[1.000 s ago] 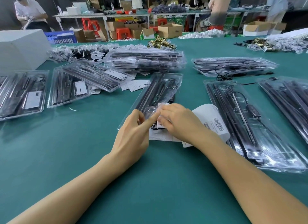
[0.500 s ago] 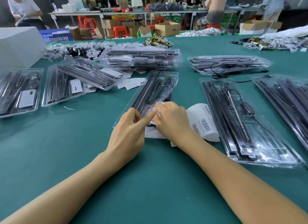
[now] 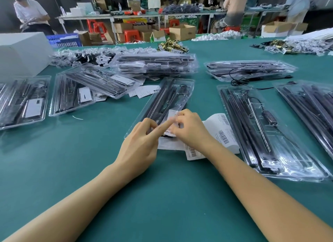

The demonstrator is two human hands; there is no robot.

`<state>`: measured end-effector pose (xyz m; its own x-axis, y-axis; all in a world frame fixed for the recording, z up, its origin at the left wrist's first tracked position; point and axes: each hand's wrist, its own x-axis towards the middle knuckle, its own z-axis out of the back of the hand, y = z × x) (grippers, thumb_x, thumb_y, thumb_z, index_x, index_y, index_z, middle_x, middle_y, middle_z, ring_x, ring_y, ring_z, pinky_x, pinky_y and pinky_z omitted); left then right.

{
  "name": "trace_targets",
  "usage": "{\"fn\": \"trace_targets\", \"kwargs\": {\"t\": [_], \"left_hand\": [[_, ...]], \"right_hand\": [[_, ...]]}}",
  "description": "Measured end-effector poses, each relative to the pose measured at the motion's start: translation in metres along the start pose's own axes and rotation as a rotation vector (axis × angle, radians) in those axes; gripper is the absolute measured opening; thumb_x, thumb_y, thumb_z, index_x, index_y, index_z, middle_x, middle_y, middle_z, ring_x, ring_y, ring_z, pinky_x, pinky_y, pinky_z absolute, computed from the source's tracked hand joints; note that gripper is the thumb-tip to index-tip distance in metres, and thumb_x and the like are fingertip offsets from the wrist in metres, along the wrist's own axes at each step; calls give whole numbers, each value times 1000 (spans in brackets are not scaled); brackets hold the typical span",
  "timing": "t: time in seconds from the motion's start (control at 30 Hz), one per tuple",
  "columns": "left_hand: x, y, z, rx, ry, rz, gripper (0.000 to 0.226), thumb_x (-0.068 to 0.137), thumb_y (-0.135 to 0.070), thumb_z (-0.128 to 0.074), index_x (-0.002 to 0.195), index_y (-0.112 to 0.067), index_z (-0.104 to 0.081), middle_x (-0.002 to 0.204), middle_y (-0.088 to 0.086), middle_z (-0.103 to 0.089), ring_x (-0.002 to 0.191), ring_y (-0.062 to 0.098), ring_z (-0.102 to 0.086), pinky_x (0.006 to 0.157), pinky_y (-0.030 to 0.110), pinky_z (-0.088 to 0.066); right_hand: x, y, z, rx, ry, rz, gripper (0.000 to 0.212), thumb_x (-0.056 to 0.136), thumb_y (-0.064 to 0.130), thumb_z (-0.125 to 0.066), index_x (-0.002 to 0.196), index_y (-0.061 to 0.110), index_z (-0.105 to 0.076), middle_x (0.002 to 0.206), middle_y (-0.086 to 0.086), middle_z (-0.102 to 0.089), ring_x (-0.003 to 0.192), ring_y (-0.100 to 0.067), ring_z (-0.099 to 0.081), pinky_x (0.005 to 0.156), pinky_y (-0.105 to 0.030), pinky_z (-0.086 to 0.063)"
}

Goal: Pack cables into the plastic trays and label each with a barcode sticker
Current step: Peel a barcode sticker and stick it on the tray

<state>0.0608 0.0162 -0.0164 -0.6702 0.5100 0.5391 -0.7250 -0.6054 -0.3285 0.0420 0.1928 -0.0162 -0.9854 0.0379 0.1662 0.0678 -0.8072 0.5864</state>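
Both hands meet at the near end of a clear plastic tray (image 3: 168,99) lying at a slant in the middle of the green counter (image 3: 90,169), black cables inside it. The left hand (image 3: 139,144) stretches its forefinger flat across a white sticker (image 3: 170,132) there; the right hand (image 3: 189,129) pinches that sticker's edge in a curled grip. Just right of the hands lies a curling barcode label strip (image 3: 222,131). More filled trays (image 3: 266,126) lie right and left.

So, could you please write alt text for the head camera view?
Two bare hands, left hand and right hand, work a sticker onto a clear plastic tray of black cables on a green table, label roll alongside.
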Motion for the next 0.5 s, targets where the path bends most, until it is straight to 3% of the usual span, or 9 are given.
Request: {"fn": "trace_targets", "kwargs": {"t": [0.07, 0.1, 0.2, 0.33, 0.4, 0.5], "left_hand": [[0, 1, 0, -45, -23, 21, 57, 90, -10, -48, 142, -31, -35, 96, -5, -52, 83, 20, -48, 66, 40, -50], [0, 1, 0, -68, -43, 33, 51, 90, -12, -50, 138, -24, -37, 97, -8, -53, 84, 17, -48, 69, 39, -50], [-1, 5, -1, -44, -41, -47, 23, 87, -6, -57, 108, -9, -63, 94, -3, -60, 82, 22, -54, 68, 42, -51], [0, 9, 1, -15, -48, -75, 18, 81, -8, -63, 93, -14, -74, 82, -1, -61, 74, 25, -56, 58, 40, -50], [0, 7, 2, -8, -65, -63, 16, 81, -16, -62, 89, -18, -75, 77, -5, -59, 71, 21, -54, 52, 38, -49], [-1, 5, 4, 6, -52, -61, 17, 83, -31, -60, 83, -23, -76, 77, -8, -60, 72, 17, -54, 48, 35, -47]], "right_hand": [[-2, 3, -5, 98, -111, -48, 34, 85, 29, -67, 116, 13, -68, 125, 2, -59, 118, -18, -48, 97, -34, -41], [-4, 2, -6, 153, -155, -73, 34, 81, 29, -71, 111, 13, -71, 120, 2, -64, 116, -17, -52, 95, -32, -42], [-8, 0, -3, 287, -199, -152, 30, 73, 32, -80, 98, 16, -76, 104, 7, -70, 111, -17, -57, 93, -31, -45], [-6, 1, 4, 313, -150, -166, 25, 73, 28, -82, 94, 15, -77, 85, 19, -58, 102, -15, -58, 93, -29, -44], [-4, -1, 11, 440, -30, -208, 21, 76, 13, -79, 96, 8, -76, 89, 17, -58, 98, -13, -61, 96, -31, -46], [3, -7, 23, 728, 46, -395, 13, 76, -10, -70, 85, 0, -73, 107, -7, -69, 102, -21, -63, 100, -38, -47]]}}
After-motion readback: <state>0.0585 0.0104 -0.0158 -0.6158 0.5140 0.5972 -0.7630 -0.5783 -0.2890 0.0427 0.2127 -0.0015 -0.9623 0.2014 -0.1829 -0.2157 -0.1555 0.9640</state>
